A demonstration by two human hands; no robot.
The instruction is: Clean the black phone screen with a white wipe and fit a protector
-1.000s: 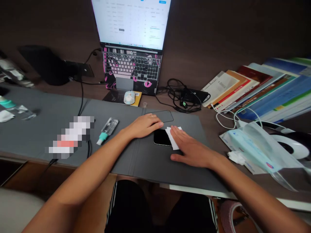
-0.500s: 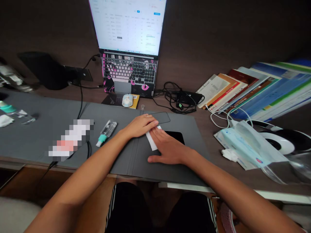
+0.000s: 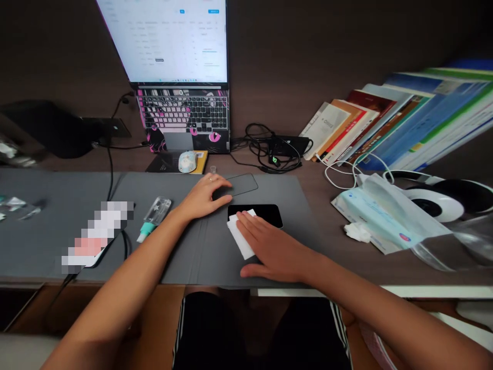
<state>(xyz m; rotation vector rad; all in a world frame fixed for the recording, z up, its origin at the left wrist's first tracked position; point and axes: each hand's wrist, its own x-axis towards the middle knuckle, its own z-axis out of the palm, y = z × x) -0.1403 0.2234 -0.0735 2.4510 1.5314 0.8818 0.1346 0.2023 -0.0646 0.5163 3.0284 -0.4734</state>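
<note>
A folded white wipe lies across part of a black phone on the grey desk mat. My right hand rests flat on the wipe, fingers stretched forward and thumb spread away from them. Its fingers cover some of the wipe and the phone. Just to the left, my left hand is open and holds nothing, with a gap between thumb and fingertips. Those fingertips are close to the near-left edge of a clear, dark-edged screen protector; whether they touch it I cannot tell.
A spray bottle lies beside my left forearm. Farther left is a blurred-out object with a cable. A mouse sits before the laptop. Right are books, headphones and a wipes packet.
My right hand and the wipe have moved toward me, uncovering more of the phone. My left hand has parted from the right and moved left. The camera view has shifted.
</note>
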